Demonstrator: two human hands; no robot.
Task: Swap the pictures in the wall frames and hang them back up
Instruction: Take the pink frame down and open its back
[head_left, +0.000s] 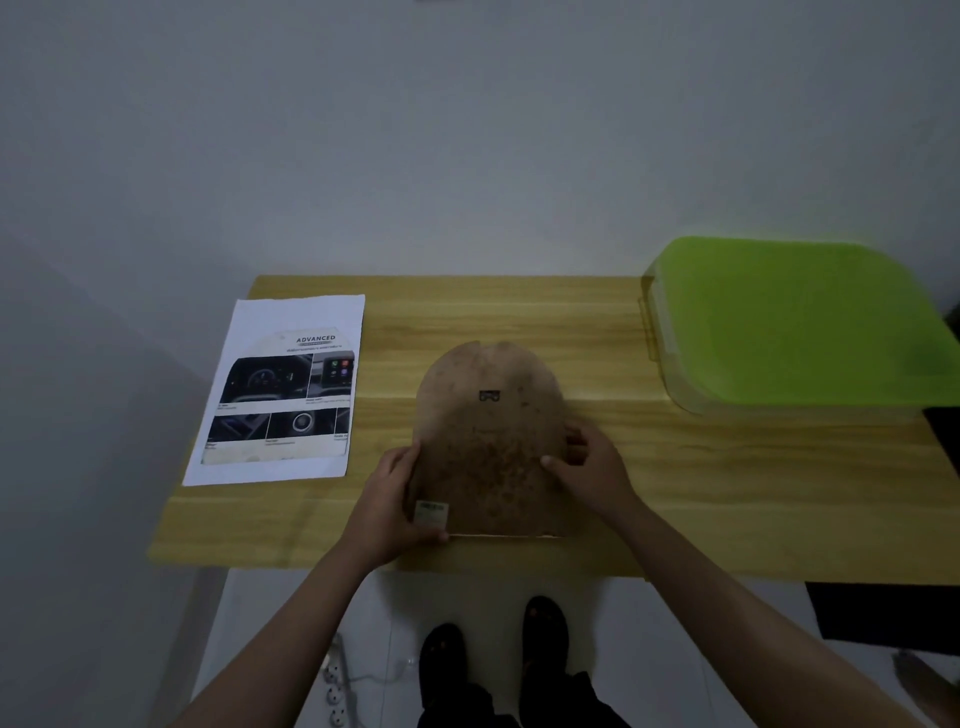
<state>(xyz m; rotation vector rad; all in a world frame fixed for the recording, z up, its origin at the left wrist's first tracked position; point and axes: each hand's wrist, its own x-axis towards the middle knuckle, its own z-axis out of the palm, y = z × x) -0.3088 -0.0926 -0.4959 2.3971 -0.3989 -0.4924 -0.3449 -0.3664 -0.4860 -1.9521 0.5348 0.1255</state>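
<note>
Arched frame back (488, 441) lying face down on the worktop (675, 467), between both grips: left hand (395, 499) grips its lower left edge, right hand (587, 467) grips its right edge. Printed picture (280, 389) lies apart, left.

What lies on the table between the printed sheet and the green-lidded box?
In the head view, the arched brown frame back lies there, gripped by the left hand and right hand; otherwise bare table.
</note>
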